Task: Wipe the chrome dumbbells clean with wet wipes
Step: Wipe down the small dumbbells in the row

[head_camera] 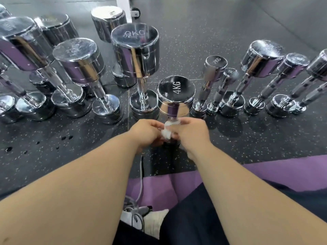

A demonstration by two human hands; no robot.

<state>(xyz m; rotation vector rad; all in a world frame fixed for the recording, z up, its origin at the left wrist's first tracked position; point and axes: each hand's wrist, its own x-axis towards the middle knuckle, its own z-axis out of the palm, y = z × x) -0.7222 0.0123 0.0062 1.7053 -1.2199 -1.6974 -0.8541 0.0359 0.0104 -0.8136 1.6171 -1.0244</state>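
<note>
Dumbbells of polished chrome stand on end across a black speckled rubber floor (230,138), and a person seated at its near edge works on one of them. The chrome dumbbell marked 4KG (177,91) is upright just beyond the edge of a purple mat (283,172), its top head facing the camera and its lower head hidden behind the hands. A crumpled white wet wipe (167,130) is bunched around the handle. The left hand (146,133) and the right hand (192,135) close in on it from either side, fingers curled and clamped on the wipe; motion blur hides whether any fingertip touches bare metal. Behind, towards the far side of the floor, a tall large-headed chrome dumbbell (135,48) stands just left of the 4KG one. A slim chrome dumbbell marked 2KG (215,65) and a smaller one marked 1KG (230,75) stand just right of it. More chrome weights crowd the left and right edges. A thin white cable (141,174) trails over the mat between the forearms, above a white sock (155,223).
</note>
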